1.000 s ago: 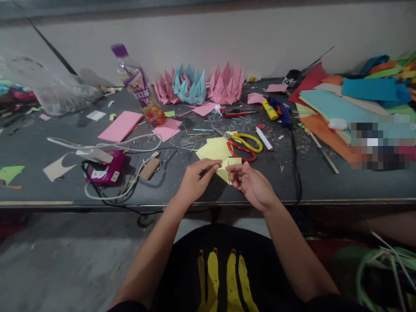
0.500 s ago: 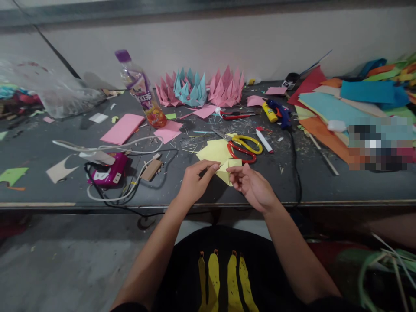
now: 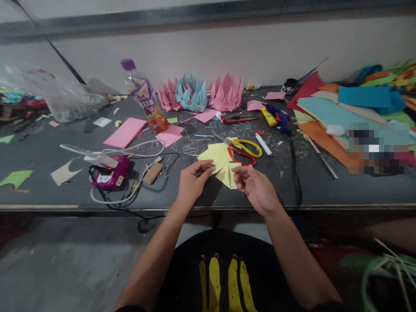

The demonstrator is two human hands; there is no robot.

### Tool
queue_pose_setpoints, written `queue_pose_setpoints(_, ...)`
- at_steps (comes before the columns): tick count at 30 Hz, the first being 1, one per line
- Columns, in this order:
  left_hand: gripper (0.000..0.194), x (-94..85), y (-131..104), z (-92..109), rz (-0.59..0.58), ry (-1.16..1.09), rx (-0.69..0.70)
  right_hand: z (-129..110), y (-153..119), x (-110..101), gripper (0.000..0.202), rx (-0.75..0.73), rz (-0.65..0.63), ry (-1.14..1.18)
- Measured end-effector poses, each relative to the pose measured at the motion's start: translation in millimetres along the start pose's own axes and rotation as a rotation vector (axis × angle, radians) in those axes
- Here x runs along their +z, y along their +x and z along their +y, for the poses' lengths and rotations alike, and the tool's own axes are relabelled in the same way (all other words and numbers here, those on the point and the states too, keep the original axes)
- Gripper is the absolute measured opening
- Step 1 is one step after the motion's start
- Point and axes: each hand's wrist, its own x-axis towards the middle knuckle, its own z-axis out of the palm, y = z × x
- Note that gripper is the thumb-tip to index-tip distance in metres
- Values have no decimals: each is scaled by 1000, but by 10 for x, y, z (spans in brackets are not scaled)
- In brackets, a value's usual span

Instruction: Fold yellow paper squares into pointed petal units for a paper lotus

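Note:
A small folded piece of yellow paper [image 3: 230,177] is pinched at its right side by the fingers of my right hand [image 3: 255,186]. Just left of it is my left hand [image 3: 195,180], thumb and index finger apart, with nothing between them. Flat yellow paper [image 3: 212,155] lies on the table behind the folded piece. Scissors with one yellow and one red handle [image 3: 242,151] rest partly over that flat paper, their blades pointing to the back left.
On the dark table [image 3: 182,190] are a purple power adapter [image 3: 118,173] with cables, a drink bottle [image 3: 146,102], pink and blue folded-paper crowns [image 3: 191,95], a glue gun [image 3: 282,118], a marker [image 3: 264,145] and stacked coloured paper [image 3: 334,112].
My left hand has drawn slightly left, away from the folded yellow paper, while my right hand still holds it. The whole view has shifted a little.

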Motion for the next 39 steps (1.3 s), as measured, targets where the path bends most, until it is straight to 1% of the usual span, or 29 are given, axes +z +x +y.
queue_pose_setpoints(4,20,2,-1,5,-10,-85,-55,-104,135,-47,35,-125,14,-117)
queue_pose_setpoints(7,23,-6,-5,21,-39,-139,-67,-119,295,-117,36,-147,34,-299)
queue_pose_setpoints(10,25,-9,-6,32,-34,-139,-85,-64,377,-167,41,-138,32,-427)
queue_pose_setpoints(12,27,-2,-4,23,-16,-121,-91,-12,366,-177,43,-128,-1,-501)
queue_pose_setpoints(14,31,9,-1,3,-7,-109,-91,26,324,-172,41,-125,-39,-612)
queue_pose_setpoints(18,26,-7,-1,-5,0,-55,-74,39,249,-148,31,-146,-84,-808)
queue_pose_setpoints(20,26,-63,-3,20,9,25,-25,32,239,-143,30,-156,-89,-832)
queue_pose_setpoints(23,31,-220,5,55,44,172,51,32,245,-147,30,-165,-94,-839)
queue_pose_setpoints(27,37,-471,63,-14,100,321,79,38,247,-149,29,-179,-101,-860)
queue_pose_setpoints(29,50,-554,102,-87,156,324,136,37,244,-146,29,-174,-93,-867)
queue_pose_setpoints(31,63,-589,129,-145,212,314,178,34,240,-143,29,-170,-84,-875)
queue_pose_setpoints(32,63,-589,135,-161,231,311,180,33,239,-142,29,-172,-82,-878)
queue_pose_setpoints(33,59,-582,135,-167,241,311,168,32,239,-141,29,-175,-83,-879)
queue_pose_setpoints(36,36,-539,118,-149,243,328,116,28,242,-143,28,-178,-90,-885)
queue_pose_setpoints(37,30,-526,111,-140,242,337,105,27,243,-143,28,-176,-91,-887)
queue_pose_setpoints(39,26,-511,100,-133,240,344,92,24,244,-144,29,-174,-90,-890)
